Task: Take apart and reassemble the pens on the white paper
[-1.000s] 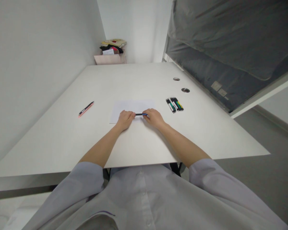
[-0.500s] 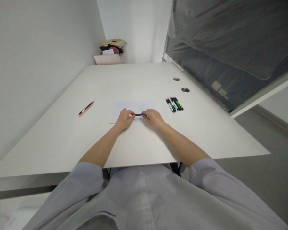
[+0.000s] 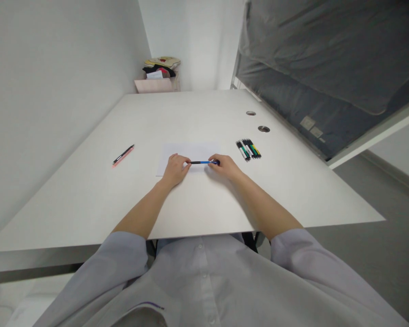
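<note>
A blue and black pen (image 3: 203, 162) lies level between my two hands, above a white sheet of paper (image 3: 191, 149). My left hand (image 3: 175, 170) pinches its black end between thumb and fingers. At the other end, my right hand (image 3: 225, 166) grips the pen near its dark tip, with thumb below and fingers above. The blue middle of the barrel shows between the hands. Both forearms rest over the near part of the white table (image 3: 197, 206).
Several pens (image 3: 248, 150) with green, white and yellow parts lie side by side on the right. Over on the left are a black pen (image 3: 123, 154) and a pink strip (image 3: 122, 157) beside it. Two round grommets (image 3: 263, 129) sit near the right edge, and a pink box (image 3: 153, 85) stands at the back.
My right hand has slid a little to the right along the pen, baring more of its blue barrel and dark end. My left hand keeps its pinch in nearly the same place.
</note>
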`<state>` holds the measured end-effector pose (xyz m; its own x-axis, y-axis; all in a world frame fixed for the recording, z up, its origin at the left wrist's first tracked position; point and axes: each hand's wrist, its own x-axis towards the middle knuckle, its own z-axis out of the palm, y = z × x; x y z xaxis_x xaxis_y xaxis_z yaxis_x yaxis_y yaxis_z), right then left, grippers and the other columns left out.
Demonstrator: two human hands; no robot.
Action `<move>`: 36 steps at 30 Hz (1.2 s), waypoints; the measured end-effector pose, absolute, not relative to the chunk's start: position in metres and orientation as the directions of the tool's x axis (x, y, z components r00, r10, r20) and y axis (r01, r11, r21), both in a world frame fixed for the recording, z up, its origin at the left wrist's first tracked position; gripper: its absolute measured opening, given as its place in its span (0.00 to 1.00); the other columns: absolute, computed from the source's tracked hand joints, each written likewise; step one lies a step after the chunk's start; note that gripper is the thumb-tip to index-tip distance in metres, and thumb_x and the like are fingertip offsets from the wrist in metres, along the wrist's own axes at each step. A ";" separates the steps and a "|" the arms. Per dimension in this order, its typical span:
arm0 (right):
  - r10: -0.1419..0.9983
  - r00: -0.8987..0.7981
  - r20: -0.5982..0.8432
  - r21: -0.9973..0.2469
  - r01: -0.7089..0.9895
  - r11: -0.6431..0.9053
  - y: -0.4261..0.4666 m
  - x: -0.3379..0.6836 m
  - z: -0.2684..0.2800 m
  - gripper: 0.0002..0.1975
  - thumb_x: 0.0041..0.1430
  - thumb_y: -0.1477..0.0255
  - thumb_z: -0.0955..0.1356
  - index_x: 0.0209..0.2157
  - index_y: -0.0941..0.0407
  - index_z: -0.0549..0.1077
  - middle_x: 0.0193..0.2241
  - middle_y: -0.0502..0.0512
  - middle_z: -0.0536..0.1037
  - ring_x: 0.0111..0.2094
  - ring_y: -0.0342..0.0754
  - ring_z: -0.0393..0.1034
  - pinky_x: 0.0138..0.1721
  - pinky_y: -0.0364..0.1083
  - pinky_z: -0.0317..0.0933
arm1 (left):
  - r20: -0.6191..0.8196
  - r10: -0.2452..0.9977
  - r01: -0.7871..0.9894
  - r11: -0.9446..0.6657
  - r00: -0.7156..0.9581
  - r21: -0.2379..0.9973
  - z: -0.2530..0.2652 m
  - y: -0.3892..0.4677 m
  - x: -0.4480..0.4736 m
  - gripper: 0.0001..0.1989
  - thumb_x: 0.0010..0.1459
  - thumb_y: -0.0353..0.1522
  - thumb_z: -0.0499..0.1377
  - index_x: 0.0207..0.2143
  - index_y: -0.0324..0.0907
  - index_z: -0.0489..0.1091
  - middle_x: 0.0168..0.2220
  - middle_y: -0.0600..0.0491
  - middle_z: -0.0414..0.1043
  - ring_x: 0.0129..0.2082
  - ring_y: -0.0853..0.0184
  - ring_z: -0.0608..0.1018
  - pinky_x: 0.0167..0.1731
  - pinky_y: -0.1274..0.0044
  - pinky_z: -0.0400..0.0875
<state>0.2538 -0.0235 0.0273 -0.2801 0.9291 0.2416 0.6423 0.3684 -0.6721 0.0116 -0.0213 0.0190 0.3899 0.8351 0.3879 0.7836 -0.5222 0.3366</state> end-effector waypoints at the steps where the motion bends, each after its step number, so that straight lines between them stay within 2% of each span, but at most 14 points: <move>1: 0.940 -0.261 0.221 -0.761 0.556 0.334 -0.022 0.257 0.027 0.10 0.55 0.66 0.69 0.37 0.56 0.78 0.29 0.53 0.79 0.29 0.47 0.68 0.33 0.46 0.59 | 0.386 0.836 0.788 -0.519 0.389 0.331 0.019 -0.021 0.011 0.09 0.62 0.34 0.54 0.40 0.43 0.73 0.42 0.47 0.78 0.48 0.58 0.75 0.62 0.58 0.58; 3: 0.958 -0.225 0.177 -0.913 0.327 0.245 -0.019 0.262 0.027 0.12 0.52 0.62 0.70 0.34 0.56 0.77 0.24 0.50 0.76 0.25 0.44 0.64 0.29 0.44 0.57 | 0.381 0.838 0.794 -0.515 0.390 0.322 0.019 -0.020 0.009 0.09 0.63 0.34 0.54 0.39 0.44 0.73 0.42 0.48 0.78 0.48 0.58 0.75 0.62 0.58 0.58; 5: 0.973 -0.187 0.134 -0.986 0.070 0.149 -0.018 0.261 0.029 0.15 0.50 0.59 0.71 0.33 0.56 0.76 0.21 0.49 0.74 0.22 0.43 0.61 0.26 0.43 0.55 | 0.372 0.840 0.797 -0.515 0.395 0.317 0.018 -0.021 0.010 0.10 0.63 0.35 0.53 0.39 0.43 0.73 0.42 0.47 0.78 0.47 0.58 0.76 0.62 0.58 0.57; 8: 0.986 -0.159 0.058 -0.976 -0.218 0.022 -0.020 0.254 0.034 0.18 0.51 0.55 0.70 0.33 0.56 0.75 0.19 0.48 0.70 0.20 0.42 0.60 0.24 0.42 0.54 | 0.366 0.838 0.798 -0.519 0.405 0.307 0.018 -0.023 0.013 0.11 0.64 0.35 0.53 0.39 0.43 0.74 0.41 0.47 0.78 0.47 0.58 0.76 0.62 0.58 0.58; 11: 0.981 -0.193 0.007 -0.944 -0.326 -0.057 -0.023 0.247 0.038 0.20 0.58 0.53 0.64 0.34 0.57 0.75 0.18 0.50 0.69 0.20 0.43 0.61 0.24 0.43 0.57 | 0.378 0.830 0.800 -0.527 0.410 0.288 0.018 -0.025 0.016 0.11 0.65 0.35 0.52 0.39 0.42 0.74 0.41 0.46 0.78 0.47 0.58 0.76 0.61 0.59 0.58; 14: 0.982 -0.186 0.008 -0.954 -0.297 -0.049 -0.024 0.244 0.039 0.22 0.61 0.53 0.61 0.33 0.56 0.74 0.19 0.51 0.69 0.21 0.45 0.62 0.26 0.45 0.61 | 0.409 0.821 0.809 -0.524 0.398 0.265 0.019 -0.027 0.018 0.12 0.65 0.35 0.51 0.39 0.42 0.74 0.41 0.46 0.78 0.47 0.57 0.75 0.61 0.58 0.59; 19: 0.992 -0.122 0.012 -0.973 -0.229 -0.016 -0.023 0.245 0.038 0.21 0.60 0.50 0.61 0.31 0.53 0.71 0.18 0.48 0.63 0.23 0.46 0.62 0.29 0.45 0.62 | 0.446 0.799 0.793 -0.549 0.404 0.265 0.021 -0.032 0.022 0.12 0.66 0.35 0.50 0.39 0.42 0.73 0.40 0.45 0.77 0.47 0.57 0.75 0.60 0.58 0.60; 24: 0.996 -0.084 0.002 -0.953 -0.303 -0.024 -0.022 0.244 0.039 0.23 0.61 0.47 0.61 0.30 0.53 0.71 0.17 0.46 0.61 0.21 0.45 0.59 0.28 0.45 0.61 | 0.468 0.793 0.787 -0.551 0.390 0.277 0.024 -0.035 0.027 0.13 0.66 0.35 0.50 0.38 0.43 0.73 0.40 0.46 0.77 0.47 0.58 0.75 0.60 0.58 0.59; 29: 0.998 -0.058 0.024 -0.965 -0.260 0.008 -0.022 0.238 0.037 0.27 0.57 0.42 0.62 0.33 0.53 0.72 0.17 0.47 0.62 0.21 0.44 0.61 0.26 0.44 0.58 | 0.462 0.796 0.788 -0.549 0.390 0.280 0.026 -0.036 0.028 0.12 0.66 0.36 0.51 0.38 0.43 0.73 0.40 0.46 0.77 0.47 0.58 0.75 0.60 0.58 0.59; 33: 0.994 -0.068 0.091 -0.974 -0.215 0.074 -0.023 0.228 0.025 0.22 0.47 0.50 0.72 0.32 0.55 0.73 0.18 0.44 0.63 0.21 0.42 0.58 0.25 0.43 0.54 | 0.469 0.782 0.777 -0.569 0.410 0.269 0.025 -0.036 0.030 0.12 0.66 0.37 0.51 0.38 0.43 0.72 0.40 0.46 0.77 0.48 0.58 0.74 0.59 0.59 0.60; 36: 0.980 -0.113 0.167 -0.984 -0.076 0.159 -0.026 0.222 0.020 0.19 0.46 0.54 0.73 0.30 0.55 0.74 0.19 0.46 0.68 0.23 0.43 0.62 0.28 0.44 0.57 | 0.466 0.767 0.755 -0.597 0.440 0.271 0.023 -0.036 0.032 0.12 0.66 0.37 0.51 0.39 0.42 0.73 0.40 0.46 0.77 0.48 0.57 0.74 0.57 0.60 0.62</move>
<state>0.2222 -0.0260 0.0201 -0.1125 0.9796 0.1666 -0.0763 0.1586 -0.9844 0.0316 -0.0357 0.0234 0.4403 0.7675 0.4659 0.7548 -0.5975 0.2708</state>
